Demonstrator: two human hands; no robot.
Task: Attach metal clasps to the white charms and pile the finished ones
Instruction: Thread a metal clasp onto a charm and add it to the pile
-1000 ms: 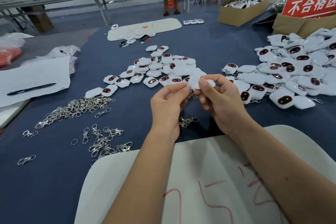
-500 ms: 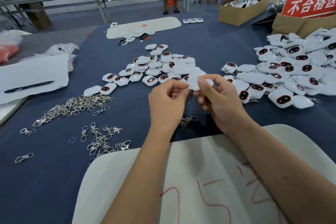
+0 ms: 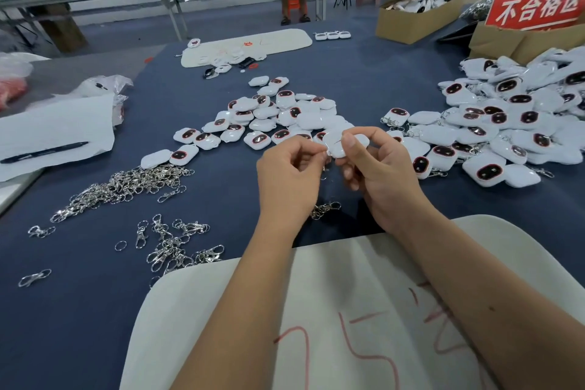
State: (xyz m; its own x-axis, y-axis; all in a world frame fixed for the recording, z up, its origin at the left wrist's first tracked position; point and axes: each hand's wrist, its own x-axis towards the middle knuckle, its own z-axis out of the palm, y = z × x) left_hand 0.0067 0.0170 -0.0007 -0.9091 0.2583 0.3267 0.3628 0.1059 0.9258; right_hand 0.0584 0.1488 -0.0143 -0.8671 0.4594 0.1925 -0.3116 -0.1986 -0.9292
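Right hand pinches charm above table, between both piles; left hand fingers curled, apparently pinching clasp, clasp itself hidden. Advice: steady charm, feed ring fully through loop

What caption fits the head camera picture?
Both hands, left hand and right hand, hold a white charm above the blue table.

I see two heaps of glossy white plastic charms; one black pen; two brown cardboard boxes; one red sign.
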